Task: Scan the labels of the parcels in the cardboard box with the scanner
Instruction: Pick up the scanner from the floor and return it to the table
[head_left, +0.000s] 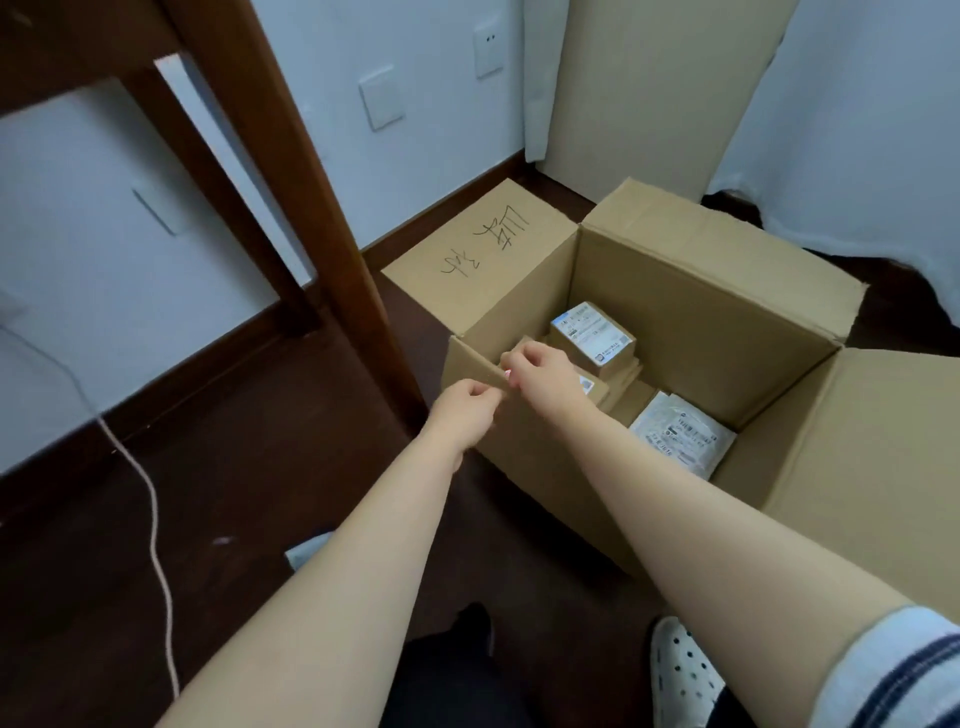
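An open cardboard box (691, 306) stands on the dark floor with its flaps folded out. Inside lie a small brown parcel with a white label (592, 332) on a stack of others, and a white bagged parcel with a label (680, 436) nearer to me. My left hand (467, 410) pinches the box's near-left corner from outside. My right hand (545, 374) grips the same rim just inside, over another brown parcel (595, 387). No scanner is in view.
A wooden table leg (311, 208) rises just left of the box. A pale cord (156, 530) runs across the floor at left. White curtains (857, 130) hang behind the box. A dotted slipper (680, 670) shows at the bottom.
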